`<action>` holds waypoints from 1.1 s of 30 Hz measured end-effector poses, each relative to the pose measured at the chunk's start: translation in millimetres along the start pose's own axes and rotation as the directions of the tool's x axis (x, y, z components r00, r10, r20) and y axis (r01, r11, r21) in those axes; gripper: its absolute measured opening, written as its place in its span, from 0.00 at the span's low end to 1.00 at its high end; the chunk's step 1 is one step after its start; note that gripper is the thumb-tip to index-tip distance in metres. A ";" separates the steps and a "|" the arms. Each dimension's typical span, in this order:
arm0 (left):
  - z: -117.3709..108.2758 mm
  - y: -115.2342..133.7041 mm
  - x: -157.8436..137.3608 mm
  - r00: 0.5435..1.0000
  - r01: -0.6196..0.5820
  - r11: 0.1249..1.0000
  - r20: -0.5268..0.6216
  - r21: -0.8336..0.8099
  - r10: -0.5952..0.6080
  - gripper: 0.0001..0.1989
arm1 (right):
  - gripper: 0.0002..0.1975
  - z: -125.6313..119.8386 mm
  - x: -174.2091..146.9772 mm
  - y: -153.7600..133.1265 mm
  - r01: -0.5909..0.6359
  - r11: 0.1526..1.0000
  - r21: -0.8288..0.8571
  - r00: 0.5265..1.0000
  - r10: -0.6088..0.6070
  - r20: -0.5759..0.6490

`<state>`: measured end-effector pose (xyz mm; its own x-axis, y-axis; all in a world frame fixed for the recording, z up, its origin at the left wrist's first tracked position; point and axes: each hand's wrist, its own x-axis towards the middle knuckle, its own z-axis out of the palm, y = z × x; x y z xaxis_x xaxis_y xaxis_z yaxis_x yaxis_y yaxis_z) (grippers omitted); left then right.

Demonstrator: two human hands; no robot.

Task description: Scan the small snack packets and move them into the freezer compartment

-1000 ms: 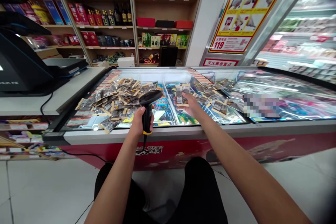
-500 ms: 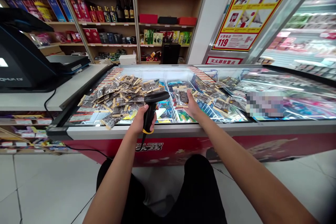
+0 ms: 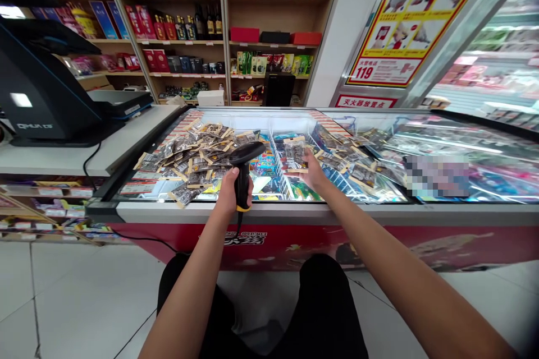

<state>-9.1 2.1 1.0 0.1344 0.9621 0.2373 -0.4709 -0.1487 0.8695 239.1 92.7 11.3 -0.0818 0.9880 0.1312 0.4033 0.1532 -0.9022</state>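
Packet (image 3: 295,151) sits in front of my right hand (image 3: 314,173), pinched at its near right side between thumb and fingers, over the glass top of the freezer (image 3: 295,213); I can't tell from this feed whether it touches the glass. My left hand (image 3: 228,189) is wrapped round the grip of the scanner (image 3: 247,152), and the two hands are apart, side by side. The scanner's head sits above my left fist, its nose toward the packet, with a gap between.

I judge the step in hand to be lining up packet and scanner. As I read it, the next move calls for a flat, steady packet face and a small turn of the left wrist to aim; I can't make out where any code lies.

My count: one scanner, one packet held. Left of my left hand lies a heaped pile (image 3: 185,151), too overlapped to count; right of my right hand, a looser group (image 3: 343,160), also uncountable. Far left of both hands stands one terminal (image 3: 50,84); beyond them, three flat boxes (image 3: 244,35) on a shelf.
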 end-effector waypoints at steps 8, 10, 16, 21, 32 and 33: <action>6.3 -0.3 -0.1 0.979 -0.117 0.987 -0.180 -0.107 0.096 0.29 | 0.27 38.4 51.6 -53.0 0.091 0.990 0.107 0.990 -0.078 -0.113; 6.4 -0.3 0.3 0.977 -0.121 0.987 -0.191 -0.107 0.099 0.29 | 0.24 53.6 71.3 -64.4 0.141 0.990 0.008 0.983 -0.139 -0.121; 4.8 -1.5 1.4 0.967 -0.143 0.983 -0.226 -0.113 0.115 0.30 | 0.21 92.7 104.1 -77.1 0.064 0.948 -0.310 0.978 -0.122 -0.171; 4.6 -1.5 1.3 0.965 -0.143 0.981 -0.237 -0.127 0.110 0.30 | 0.19 103.0 96.9 -80.9 0.151 0.854 -0.498 0.978 -0.204 -0.053; 6.0 1.0 0.5 0.977 -0.123 0.988 -0.186 -0.092 0.104 0.30 | 0.27 -25.1 66.9 -10.6 0.067 0.710 -0.701 0.963 -0.230 -0.140; 5.8 1.4 0.4 0.979 -0.122 0.989 -0.172 -0.087 0.105 0.30 | 0.27 -47.6 62.5 0.9 -0.007 0.704 -0.710 0.966 -0.180 -0.188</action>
<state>-4.6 1.0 4.9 -0.0681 0.9660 0.2494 -0.5577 -0.2441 0.7933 277.7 155.5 38.3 0.0200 0.9303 0.3662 0.9319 0.1153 -0.3439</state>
